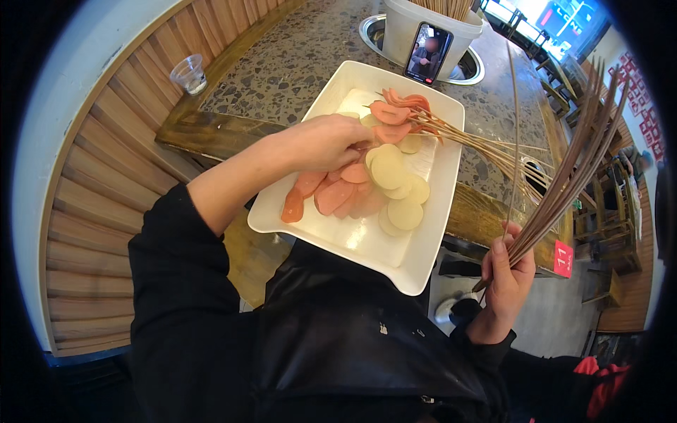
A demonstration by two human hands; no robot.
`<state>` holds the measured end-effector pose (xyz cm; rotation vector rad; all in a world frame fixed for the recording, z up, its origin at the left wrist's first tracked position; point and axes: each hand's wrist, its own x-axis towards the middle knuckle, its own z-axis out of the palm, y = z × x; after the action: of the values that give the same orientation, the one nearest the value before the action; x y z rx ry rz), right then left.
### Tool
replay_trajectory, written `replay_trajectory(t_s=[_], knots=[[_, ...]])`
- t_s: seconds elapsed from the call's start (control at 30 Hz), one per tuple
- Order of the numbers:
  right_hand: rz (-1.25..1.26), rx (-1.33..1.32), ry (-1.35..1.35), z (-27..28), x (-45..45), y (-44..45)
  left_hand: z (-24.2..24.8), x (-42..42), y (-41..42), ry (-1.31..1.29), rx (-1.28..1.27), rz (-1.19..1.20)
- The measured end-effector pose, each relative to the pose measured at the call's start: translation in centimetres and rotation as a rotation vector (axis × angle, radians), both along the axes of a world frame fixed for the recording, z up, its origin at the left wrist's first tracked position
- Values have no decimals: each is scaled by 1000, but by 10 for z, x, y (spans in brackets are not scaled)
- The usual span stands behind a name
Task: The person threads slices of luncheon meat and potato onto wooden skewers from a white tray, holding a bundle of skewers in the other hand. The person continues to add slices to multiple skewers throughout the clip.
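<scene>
A white rectangular tray point(370, 259) lies before me, its near end jutting past the table's edge. My left hand point(338, 141) is inside it, fingers bent down at the loose pink sausage-like slices point(336, 196); whether they pinch one is hidden. Pale yellow round slices point(405, 213), perhaps potato, overlap to the right of that hand. Toward the far end, pink slices point(390, 113) are threaded on thin wooden skewers point(468, 138) whose bare ends stick out over the right rim. Off the tray's right side, my right hand point(505, 283) grips a fanned bundle of brown skewers point(555, 195), one standing apart from the others.
Behind the tray, a phone point(428, 53) leans against a white bucket point(399, 26) of sticks, set in a metal-rimmed opening point(473, 69). A clear plastic cup point(189, 75) stands on the wooden table edge point(238, 129). Curved wood panelling point(100, 211) closes off the left.
</scene>
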<state>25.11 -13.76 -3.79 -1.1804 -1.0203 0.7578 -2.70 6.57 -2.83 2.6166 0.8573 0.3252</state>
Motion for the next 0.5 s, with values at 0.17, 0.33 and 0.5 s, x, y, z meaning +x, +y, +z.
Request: replay_trajectory(t_s=[0.17,0.33,0.5], knots=[[94,-129,-113,2,5,-17,-7,4,7,-52,-81,38],[130,-223,-469,-2,8,-13,2,-8,1,-442,-608,325],[151,-241,-576,-8,6,-3,10,-14,-10,-684,-741,314]])
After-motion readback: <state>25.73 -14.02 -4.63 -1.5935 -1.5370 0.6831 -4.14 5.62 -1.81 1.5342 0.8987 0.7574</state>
